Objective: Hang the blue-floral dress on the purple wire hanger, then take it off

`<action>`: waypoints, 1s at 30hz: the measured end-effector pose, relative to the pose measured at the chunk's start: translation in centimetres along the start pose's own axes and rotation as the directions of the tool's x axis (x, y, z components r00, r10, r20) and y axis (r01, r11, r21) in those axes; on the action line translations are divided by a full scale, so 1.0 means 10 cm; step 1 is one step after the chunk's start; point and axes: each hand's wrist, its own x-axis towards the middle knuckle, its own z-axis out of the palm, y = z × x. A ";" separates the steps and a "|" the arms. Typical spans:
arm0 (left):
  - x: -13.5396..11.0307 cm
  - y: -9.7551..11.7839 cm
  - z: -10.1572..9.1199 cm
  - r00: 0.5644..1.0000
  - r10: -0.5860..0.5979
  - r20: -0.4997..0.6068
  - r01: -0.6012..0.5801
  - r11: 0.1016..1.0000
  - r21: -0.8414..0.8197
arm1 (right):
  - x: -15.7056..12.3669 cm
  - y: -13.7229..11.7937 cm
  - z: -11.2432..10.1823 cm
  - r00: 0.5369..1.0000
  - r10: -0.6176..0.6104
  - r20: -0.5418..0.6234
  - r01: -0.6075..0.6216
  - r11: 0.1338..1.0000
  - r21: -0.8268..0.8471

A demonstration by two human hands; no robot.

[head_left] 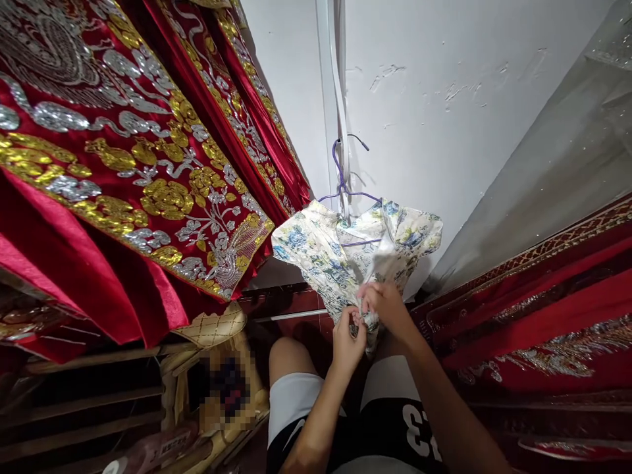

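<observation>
A white floral dress or top (313, 247) with blue and yellow flowers hangs from a purple hanger (340, 189) in front of me. Low on its front opening, my left hand (349, 332) pinches the edge of the cloth. Close beside it on the right, my right hand (382, 304) grips the other side of the same garment, fingers closed. The fingertips nearly meet, and whatever small fastening may lie between them is too small to make out. Below the hands the garment's lower part hangs partly hidden.
Red cloth (162, 164) with gold and silver sequins hangs at the left. A wooden chair (217, 421) and a pinkish bottle (158, 451) stand below it. White wall (444, 99) lies behind a vertical pipe (328, 79). Red decorated garments (553, 329) and sheer pale fabric (557, 151) are at right.
</observation>
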 end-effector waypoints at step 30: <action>1.45 1.79 -0.97 0.636 0.604 -0.480 -0.589 0.782 0.204 | 0.43 -0.60 -0.08 0.956 -0.283 -0.071 0.279 0.958 -0.064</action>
